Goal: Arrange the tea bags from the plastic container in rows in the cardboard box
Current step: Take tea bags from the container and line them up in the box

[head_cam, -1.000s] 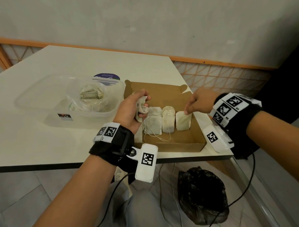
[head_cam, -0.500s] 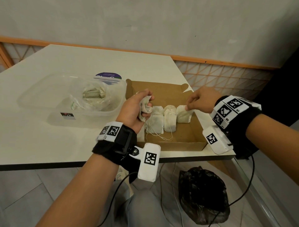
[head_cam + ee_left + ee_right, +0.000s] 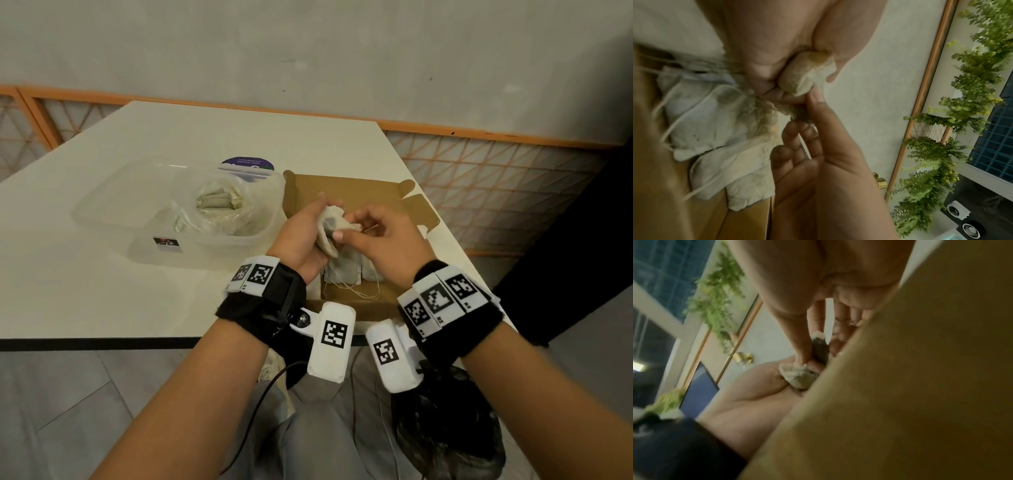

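Observation:
Over the open cardboard box (image 3: 346,192) my left hand (image 3: 320,222) grips a small bunch of pale tea bags (image 3: 328,241). My right hand (image 3: 344,230) meets it and pinches one tea bag (image 3: 352,226) of that bunch between thumb and forefinger. The right wrist view shows this pinched tea bag (image 3: 819,344) dark above the bunch (image 3: 797,377). A row of tea bags (image 3: 342,274) with loose strings lies in the box, partly hidden under both hands. More tea bags (image 3: 214,202) sit in a clear bag inside the plastic container (image 3: 102,209) to the left.
The box stands at the front right corner of the white table (image 3: 102,291), the container just left of it. A purple lid (image 3: 247,163) lies behind the container. A black bag (image 3: 448,428) sits on the floor under the table edge. An orange lattice rail (image 3: 496,178) runs behind.
My right hand left the rightmost tea bag in the box and came left to the bunch in my left hand, where it now pinches one bag. The left hand stayed put.

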`<state>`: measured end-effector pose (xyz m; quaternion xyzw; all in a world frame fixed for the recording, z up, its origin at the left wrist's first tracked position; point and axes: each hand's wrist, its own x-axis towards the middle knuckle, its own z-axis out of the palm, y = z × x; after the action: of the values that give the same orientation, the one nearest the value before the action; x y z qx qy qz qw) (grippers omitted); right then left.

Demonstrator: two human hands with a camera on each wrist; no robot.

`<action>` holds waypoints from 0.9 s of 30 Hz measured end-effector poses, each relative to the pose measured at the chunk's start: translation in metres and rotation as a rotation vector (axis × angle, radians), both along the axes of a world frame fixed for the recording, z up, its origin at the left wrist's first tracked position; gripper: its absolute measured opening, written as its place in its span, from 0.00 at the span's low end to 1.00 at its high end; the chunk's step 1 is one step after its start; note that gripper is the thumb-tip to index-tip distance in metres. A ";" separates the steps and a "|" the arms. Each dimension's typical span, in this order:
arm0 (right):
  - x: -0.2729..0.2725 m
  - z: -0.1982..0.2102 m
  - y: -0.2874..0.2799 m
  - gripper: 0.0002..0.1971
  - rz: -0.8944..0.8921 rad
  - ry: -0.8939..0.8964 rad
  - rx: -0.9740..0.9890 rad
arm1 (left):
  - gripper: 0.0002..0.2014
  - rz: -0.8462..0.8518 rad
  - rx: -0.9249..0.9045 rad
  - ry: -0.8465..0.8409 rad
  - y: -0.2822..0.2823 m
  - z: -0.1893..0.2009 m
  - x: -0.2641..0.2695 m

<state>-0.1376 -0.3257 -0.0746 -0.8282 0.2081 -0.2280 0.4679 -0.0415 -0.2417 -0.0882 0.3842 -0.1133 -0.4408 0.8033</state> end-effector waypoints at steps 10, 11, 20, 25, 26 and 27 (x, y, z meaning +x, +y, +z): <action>-0.011 -0.018 -0.012 0.03 -0.071 -0.383 0.599 | 0.06 -0.084 0.090 -0.309 -0.002 -0.005 -0.002; -0.011 -0.019 -0.012 0.04 -0.068 -0.363 0.570 | 0.05 -0.061 0.094 -0.292 -0.002 -0.006 -0.003; -0.011 -0.018 -0.007 0.08 -0.019 -0.393 0.493 | 0.10 0.022 0.190 -0.459 0.000 -0.006 -0.007; -0.009 -0.021 -0.014 0.06 -0.132 -0.472 0.606 | 0.09 0.015 0.084 -0.136 0.000 0.002 -0.004; -0.009 -0.021 -0.015 0.07 -0.125 -0.484 0.636 | 0.11 0.020 0.057 -0.057 0.002 0.003 -0.002; -0.009 -0.021 -0.015 0.07 -0.120 -0.492 0.643 | 0.13 0.024 0.025 0.018 0.003 0.003 -0.001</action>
<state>-0.1464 -0.3408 -0.0956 -0.5469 0.1986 -0.3696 0.7245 -0.0424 -0.2389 -0.0851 0.3916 -0.0956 -0.4359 0.8047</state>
